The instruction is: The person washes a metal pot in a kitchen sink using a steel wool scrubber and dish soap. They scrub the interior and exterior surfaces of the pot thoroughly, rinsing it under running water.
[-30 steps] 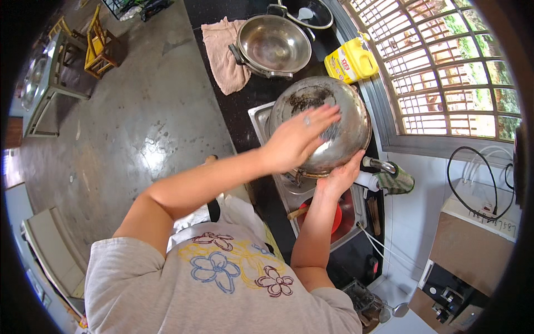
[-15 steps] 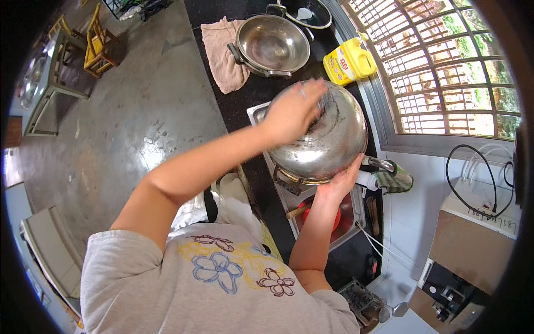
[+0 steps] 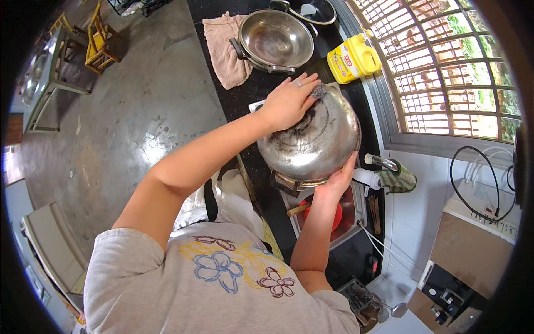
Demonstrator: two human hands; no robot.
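Note:
A large steel pot (image 3: 328, 133) is held tilted over the sink, its rounded underside turned up and marked with dark smudges. Against that underside my left hand (image 3: 286, 104) presses a grey steel wool scrubber (image 3: 319, 91), which shows past the fingertips. My right hand (image 3: 336, 181) grips the pot's rim from the near right side, fingers partly hidden beneath it. A dark handle bracket sticks out at the pot's lower edge.
Beyond the pot stand a second steel pot (image 3: 276, 40), a pink cloth (image 3: 224, 53) and a yellow jug (image 3: 354, 58). A faucet (image 3: 381, 162) with a green cloth hangs at the right. In the sink lies a red basin (image 3: 337, 216) with a wooden handle.
My left hand has slid slightly left and up across the pot's underside, with the scrubber now visible. The pot has shifted a little left, away from the faucet.

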